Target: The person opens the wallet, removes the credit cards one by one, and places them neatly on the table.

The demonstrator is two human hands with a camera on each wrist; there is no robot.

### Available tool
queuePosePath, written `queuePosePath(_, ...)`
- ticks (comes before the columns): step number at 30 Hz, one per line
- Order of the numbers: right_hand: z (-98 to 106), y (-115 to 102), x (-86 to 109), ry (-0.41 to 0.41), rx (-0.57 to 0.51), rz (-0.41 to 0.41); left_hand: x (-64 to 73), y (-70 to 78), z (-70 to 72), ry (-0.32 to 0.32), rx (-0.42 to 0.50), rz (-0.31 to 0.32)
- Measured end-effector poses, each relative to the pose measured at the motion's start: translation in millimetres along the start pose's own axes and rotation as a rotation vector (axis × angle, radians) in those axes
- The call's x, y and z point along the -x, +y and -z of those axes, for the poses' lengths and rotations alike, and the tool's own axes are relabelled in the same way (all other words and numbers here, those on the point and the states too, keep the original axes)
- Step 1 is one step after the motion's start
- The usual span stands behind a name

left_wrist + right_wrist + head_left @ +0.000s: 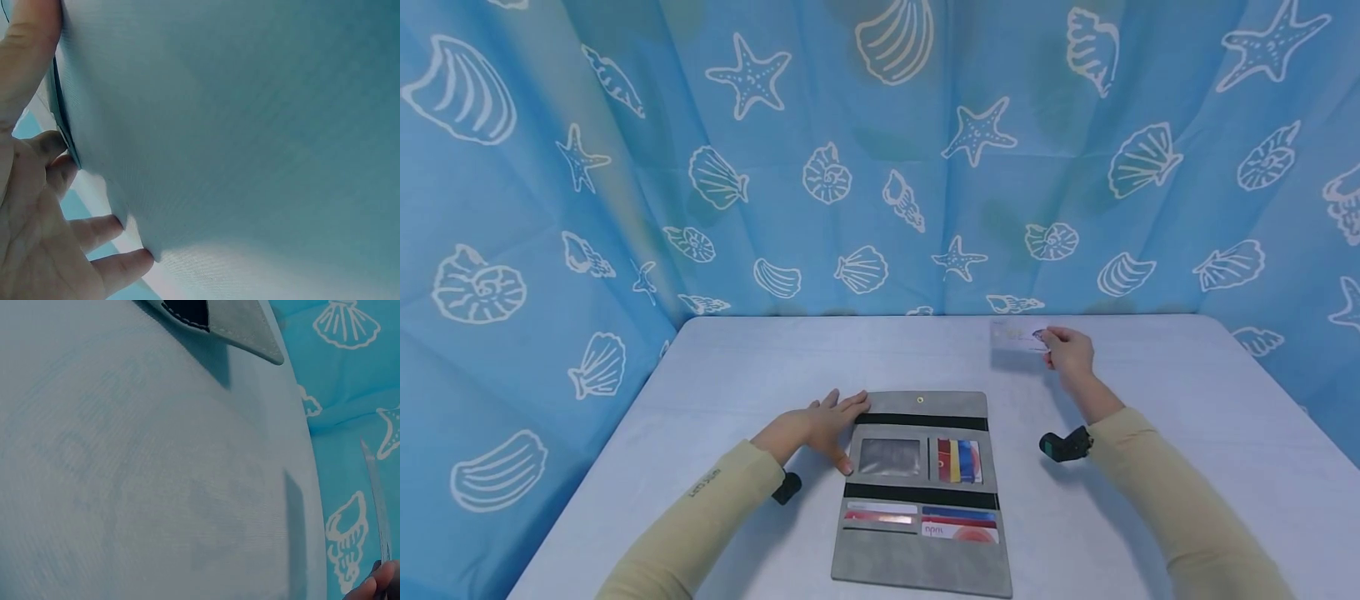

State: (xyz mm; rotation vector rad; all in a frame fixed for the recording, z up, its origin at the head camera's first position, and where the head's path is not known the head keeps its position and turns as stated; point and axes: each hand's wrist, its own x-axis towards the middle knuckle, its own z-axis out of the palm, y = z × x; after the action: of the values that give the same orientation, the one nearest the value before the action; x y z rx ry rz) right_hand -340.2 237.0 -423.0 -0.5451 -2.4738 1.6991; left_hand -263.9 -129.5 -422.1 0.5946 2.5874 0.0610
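Note:
An opened grey long wallet (917,571) lies flat on the table, with black bands across it and bank cards (958,532) in its slots. My left hand (823,429) rests at its upper left edge, fingers spread and thumb on the edge; the left wrist view shows the fingertips (125,265) on the tabletop. Beyond the wallet's upper right, my right hand (1070,354) pinches a pale, partly see-through card (1011,337) with a small dark print near the fingers. In the right wrist view that card (378,506) appears edge-on, raised above the table.
The white-covered table (760,358) ends at a blue curtain (820,225) with white shells and starfish. A clear window pocket (889,457) sits in the wallet's middle panel, left of more cards (958,461). Dark wrist devices (1066,445) are worn on both arms.

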Motion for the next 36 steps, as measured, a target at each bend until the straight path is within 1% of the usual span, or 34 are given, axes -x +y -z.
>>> queuePosePath(3,-3,2,-2.5,0.007,0.037,-0.013,-0.1,0.2,-0.4,0.003,-0.004,0.003)
queuePosePath(7,-8,5,-5.7,0.011,0.054,-0.049,-0.1,-0.4,-0.4,0.005,-0.006,0.004)
queuePosePath(14,-14,14,-11.0,-0.012,0.058,-0.095,0.4,-0.9,0.6,0.001,-0.009,-0.009)
queuePosePath(18,-17,21,-13.9,-0.012,0.050,-0.112,0.2,-0.2,0.7,-0.002,-0.004,-0.004)
queuePosePath(22,-19,24,-14.7,-0.014,0.126,-0.073,0.2,0.4,0.7,-0.003,0.000,0.005)
queuePosePath(25,-19,24,-13.7,-0.026,0.207,-0.038,0.0,0.1,0.4,-0.001,-0.002,0.002)
queuePosePath(27,-19,25,-13.3,-0.037,0.235,-0.022,0.1,-0.1,0.4,0.000,-0.001,-0.001)
queuePosePath(32,-18,22,-10.0,-0.054,0.319,0.019,0.8,-0.1,0.9,-0.003,0.002,-0.001)
queuePosePath(36,-18,18,-5.6,-0.064,0.423,0.070,1.6,0.5,1.4,-0.004,0.008,-0.001)
